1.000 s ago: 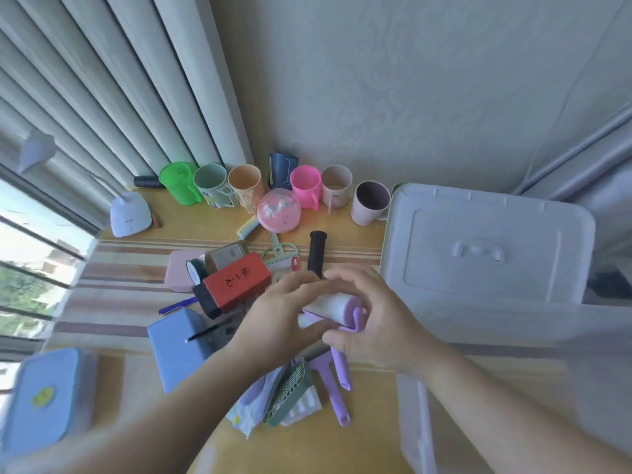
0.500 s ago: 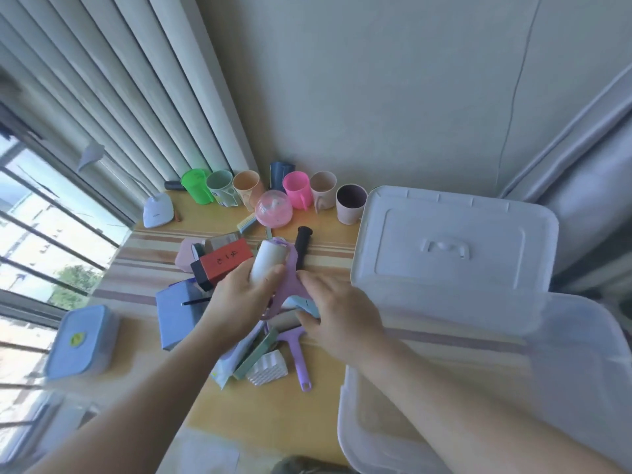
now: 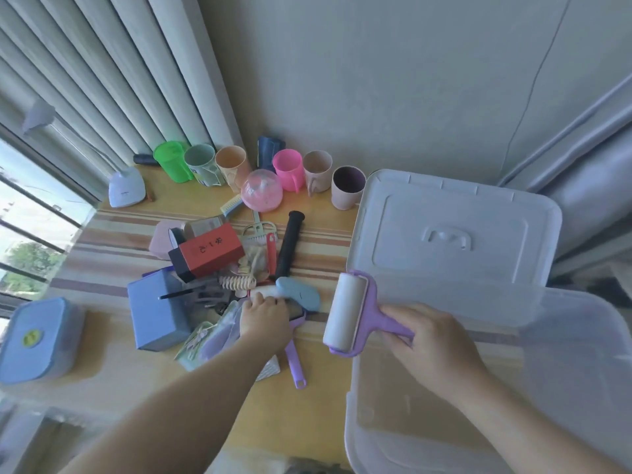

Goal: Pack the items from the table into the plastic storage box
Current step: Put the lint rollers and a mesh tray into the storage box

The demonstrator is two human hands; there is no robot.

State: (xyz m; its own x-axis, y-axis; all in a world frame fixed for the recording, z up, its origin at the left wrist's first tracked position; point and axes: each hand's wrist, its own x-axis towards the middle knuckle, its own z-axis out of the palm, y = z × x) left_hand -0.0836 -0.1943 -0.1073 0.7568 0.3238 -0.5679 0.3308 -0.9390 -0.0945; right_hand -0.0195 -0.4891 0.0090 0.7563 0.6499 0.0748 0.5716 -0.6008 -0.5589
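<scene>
My right hand [image 3: 432,340] grips the purple handle of a lint roller [image 3: 349,314] with a white roll, held at the left rim of the clear plastic storage box [image 3: 352,422]. The box's white lid [image 3: 448,234] leans against its far side. My left hand [image 3: 265,319] rests palm down on the pile of items, fingers curled over a white and red object [image 3: 263,290] beside a pale blue case [image 3: 301,294]. A second purple-handled tool [image 3: 295,364] lies partly under that hand.
A row of coloured cups [image 3: 287,169] lines the wall. A pink dome [image 3: 261,189], black handle [image 3: 289,241], red and black box [image 3: 208,254], blue box [image 3: 155,313] and blue lidded container [image 3: 37,340] lie on the yellow table [image 3: 301,415]. Curtains and a window stand left.
The lint roller has passed from both hands to my right hand alone and moved right to the box rim. My left hand has dropped back onto the pile.
</scene>
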